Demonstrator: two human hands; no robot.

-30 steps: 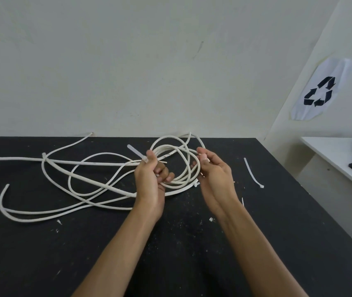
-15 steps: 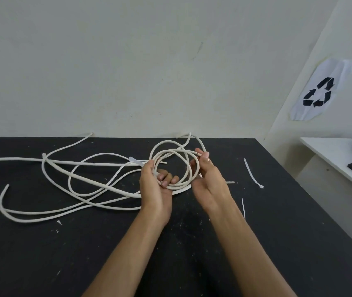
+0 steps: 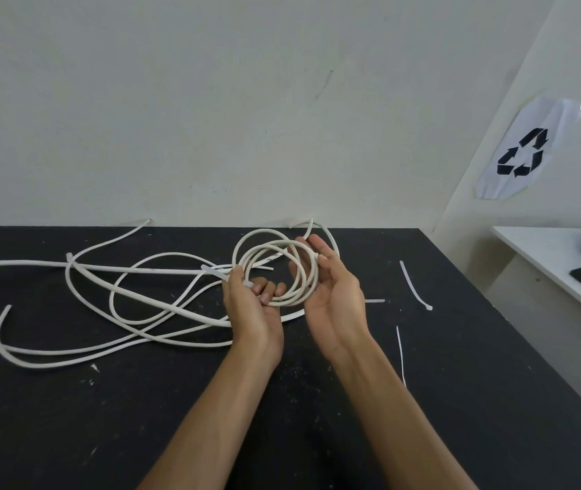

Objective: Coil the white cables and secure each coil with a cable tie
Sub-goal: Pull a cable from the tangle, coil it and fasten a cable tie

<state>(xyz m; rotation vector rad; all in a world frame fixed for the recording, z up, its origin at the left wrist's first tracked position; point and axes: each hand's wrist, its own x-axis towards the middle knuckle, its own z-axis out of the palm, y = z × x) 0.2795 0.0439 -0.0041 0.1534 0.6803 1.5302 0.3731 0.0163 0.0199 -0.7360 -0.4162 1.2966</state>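
A small coil of white cable point(image 3: 275, 249) is held up above the black table point(image 3: 70, 419). My left hand point(image 3: 252, 305) grips the coil's lower left side, fingers curled round the strands together with a cable tie point(image 3: 215, 271) that sticks out to the left. My right hand point(image 3: 331, 288) is palm up with fairly straight fingers, supporting the coil's right side. Loose white cables point(image 3: 133, 298) sprawl over the table to the left.
Two spare cable ties lie right of my hands, one point(image 3: 414, 286) farther back and one thin one point(image 3: 401, 351) nearer. A wall runs behind the table. A white side table point(image 3: 536, 249) with a dark object and a blue item stands at the right.
My right hand has turned palm up and opened against the coil's right side. The coil has been drawn into a tighter ring. The tie's free end has dropped lower beside my left hand.
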